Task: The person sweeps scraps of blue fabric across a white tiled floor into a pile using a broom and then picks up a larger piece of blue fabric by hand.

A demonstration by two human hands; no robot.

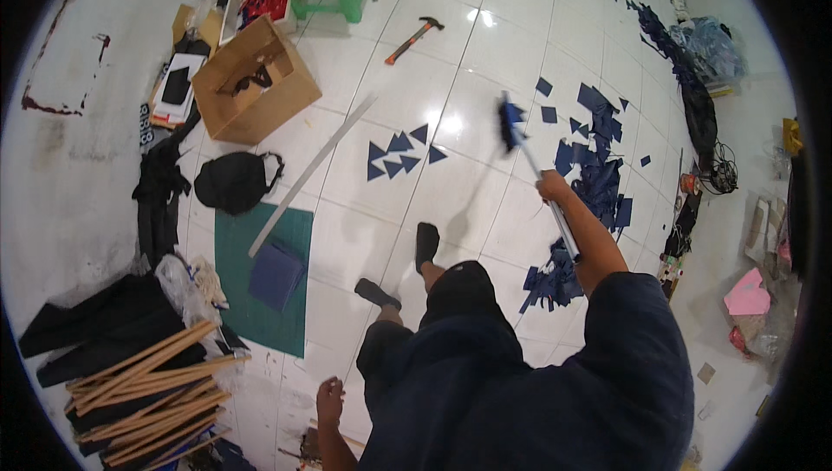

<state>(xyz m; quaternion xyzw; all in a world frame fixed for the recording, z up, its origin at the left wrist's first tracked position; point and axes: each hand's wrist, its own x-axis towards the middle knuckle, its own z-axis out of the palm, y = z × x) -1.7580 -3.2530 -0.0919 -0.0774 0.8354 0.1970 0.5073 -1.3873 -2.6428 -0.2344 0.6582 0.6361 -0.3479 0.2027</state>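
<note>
My right hand (553,187) is wrapped round the light-coloured handle of a broom (506,129). The handle slants back under my right forearm, and the dark bristles with a blue head are at the far end, near the floor. Just right of the broom lie dark blue fabric scraps (596,183) in a long heap, with small squares and triangles around it. A smaller pile of shredded scraps (555,280) sits nearer to me. To the broom's left, several blue fabric triangles (394,163) are grouped on the tiles. My left hand (330,397) hangs low at my side, fingers loosely bent, holding nothing visible.
A hammer (414,41) lies ahead. Leftward are a metal ruler (314,175), a green cutting mat (286,332) with folded blue cloth (277,276), a black bag (234,182), a cardboard box (221,98) and wooden sticks (156,384). Dark bundled material (698,111) lines the right wall.
</note>
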